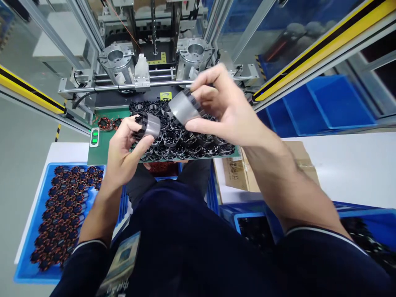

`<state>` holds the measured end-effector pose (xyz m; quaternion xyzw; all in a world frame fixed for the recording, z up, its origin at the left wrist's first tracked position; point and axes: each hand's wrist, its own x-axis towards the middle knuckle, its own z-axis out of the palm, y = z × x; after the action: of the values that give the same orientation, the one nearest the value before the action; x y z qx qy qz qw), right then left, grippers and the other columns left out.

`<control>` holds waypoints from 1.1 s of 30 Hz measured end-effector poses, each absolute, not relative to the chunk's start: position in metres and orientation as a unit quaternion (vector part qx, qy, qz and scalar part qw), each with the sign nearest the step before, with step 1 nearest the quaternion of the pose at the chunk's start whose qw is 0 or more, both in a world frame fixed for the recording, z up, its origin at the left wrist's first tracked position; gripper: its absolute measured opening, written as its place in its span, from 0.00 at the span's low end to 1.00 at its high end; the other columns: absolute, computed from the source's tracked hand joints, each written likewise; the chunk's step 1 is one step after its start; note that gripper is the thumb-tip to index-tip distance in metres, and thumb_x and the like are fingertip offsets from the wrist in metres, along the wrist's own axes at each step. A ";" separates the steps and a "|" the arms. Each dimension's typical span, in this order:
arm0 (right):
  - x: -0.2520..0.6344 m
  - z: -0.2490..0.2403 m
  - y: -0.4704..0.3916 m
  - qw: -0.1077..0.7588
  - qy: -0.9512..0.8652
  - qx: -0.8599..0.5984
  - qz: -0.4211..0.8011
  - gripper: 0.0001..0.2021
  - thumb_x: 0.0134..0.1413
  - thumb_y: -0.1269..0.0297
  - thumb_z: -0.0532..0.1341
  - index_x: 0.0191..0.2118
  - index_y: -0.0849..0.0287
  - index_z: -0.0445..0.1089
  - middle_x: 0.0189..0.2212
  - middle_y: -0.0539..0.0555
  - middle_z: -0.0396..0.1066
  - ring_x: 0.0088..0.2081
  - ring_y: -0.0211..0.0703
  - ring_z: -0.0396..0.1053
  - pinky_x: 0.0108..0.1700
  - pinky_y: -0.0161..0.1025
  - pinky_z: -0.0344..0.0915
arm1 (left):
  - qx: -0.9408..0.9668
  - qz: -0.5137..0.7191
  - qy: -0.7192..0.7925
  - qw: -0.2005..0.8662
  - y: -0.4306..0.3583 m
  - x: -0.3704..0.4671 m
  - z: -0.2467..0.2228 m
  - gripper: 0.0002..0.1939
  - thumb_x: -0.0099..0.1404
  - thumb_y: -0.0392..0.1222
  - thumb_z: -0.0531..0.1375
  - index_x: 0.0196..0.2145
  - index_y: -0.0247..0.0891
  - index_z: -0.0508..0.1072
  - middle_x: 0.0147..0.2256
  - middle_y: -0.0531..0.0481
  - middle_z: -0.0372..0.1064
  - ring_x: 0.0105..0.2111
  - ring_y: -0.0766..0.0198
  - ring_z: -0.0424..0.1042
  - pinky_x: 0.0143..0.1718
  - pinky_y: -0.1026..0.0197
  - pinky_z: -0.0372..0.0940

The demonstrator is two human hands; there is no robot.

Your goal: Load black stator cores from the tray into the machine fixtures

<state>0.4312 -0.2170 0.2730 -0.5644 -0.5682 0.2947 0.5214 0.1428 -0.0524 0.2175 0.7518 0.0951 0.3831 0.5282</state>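
The person holds one ring-shaped motor part in each hand above the green table [102, 153]. The left hand [123, 152] has its grip closed round a black-and-grey ring [147, 125], and the right hand [221, 108] pinches a second grey ring [185, 106] between thumb and fingers, a little higher. Beneath them lies a heap of black rings [182, 142]. Behind stands a machine with two round metal sockets [116, 57]. The step looks like picking up and checking parts; seating them would call for lining each ring squarely over a socket.
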 end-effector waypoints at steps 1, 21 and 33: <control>0.424 0.282 -0.220 0.548 -0.532 -0.548 0.342 0.46 0.65 0.35 0.88 0.79 0.46 0.75 0.52 0.54 0.84 0.48 0.54 0.80 0.52 0.50 0.80 | 0.737 0.373 0.079 0.558 -0.058 0.138 0.227 0.13 0.88 0.43 0.78 0.52 0.42 0.78 0.59 0.46 0.81 0.57 0.62 0.80 0.58 0.62 0.72; 0.403 0.279 -0.217 0.523 -0.397 -0.472 0.588 0.44 0.63 0.36 0.91 0.74 0.54 0.83 0.49 0.57 0.87 0.39 0.48 0.87 0.43 0.42 0.91 | 0.732 0.286 0.100 0.610 -0.079 0.115 0.245 0.13 0.91 0.47 0.76 0.52 0.43 0.76 0.54 0.46 0.75 0.52 0.56 0.74 0.57 0.53 0.69; 0.434 0.291 -0.200 0.508 -0.432 -0.558 0.494 0.43 0.62 0.38 0.90 0.73 0.53 0.81 0.57 0.60 0.86 0.52 0.55 0.88 0.52 0.51 0.92 | 0.683 0.320 0.128 0.644 -0.057 0.114 0.220 0.14 0.90 0.51 0.78 0.51 0.44 0.80 0.52 0.50 0.80 0.50 0.66 0.78 0.55 0.69 0.73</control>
<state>0.4336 -0.2001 0.2913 -0.5585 -0.4321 0.4936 0.5077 0.1141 -0.0569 0.2197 0.6826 0.1276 0.3201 0.6444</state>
